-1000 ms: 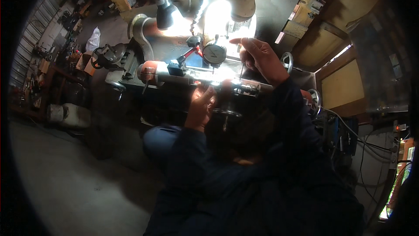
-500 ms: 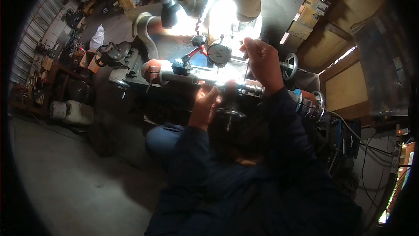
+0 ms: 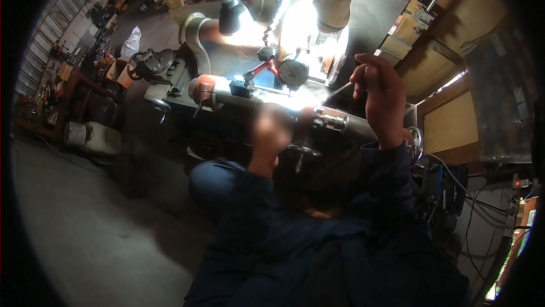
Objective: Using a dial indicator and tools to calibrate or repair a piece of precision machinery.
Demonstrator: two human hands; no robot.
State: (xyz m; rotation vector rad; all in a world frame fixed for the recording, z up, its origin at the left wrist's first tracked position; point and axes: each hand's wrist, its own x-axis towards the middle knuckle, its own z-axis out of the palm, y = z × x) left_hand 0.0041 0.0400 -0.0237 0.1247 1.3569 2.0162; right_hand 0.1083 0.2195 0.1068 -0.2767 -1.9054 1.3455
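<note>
My right hand point(image 3: 383, 99) is raised over the right part of the machine, fingers closed on a thin metal rod point(image 3: 340, 90). The rod slants down leftward to the brightly lit metal parts. My left hand point(image 3: 269, 134) is at the near side of the machine's long horizontal bar, its fingers smeared by motion. Beyond both hands stands a round dial gauge point(image 3: 293, 72), carried on a red-and-black jointed arm point(image 3: 261, 70) above a dark block point(image 3: 240, 86). A shiny cylindrical fitting point(image 3: 332, 120) lies between my hands. Glare hides detail around the rod's tip.
A black lamp point(image 3: 231, 16) and a beige lamp point(image 3: 336, 3) shine on the machine. An orange-painted collar point(image 3: 205, 91) is at its left end, a handwheel point(image 3: 417, 141) at its right. A wooden frame point(image 3: 451, 119) borders the right side; cables point(image 3: 471, 190) hang below it.
My right hand has moved right and slightly nearer, and the rod has gone from upright to slanted. My left hand is now blurred, a little nearer me. The view has shifted slightly.
</note>
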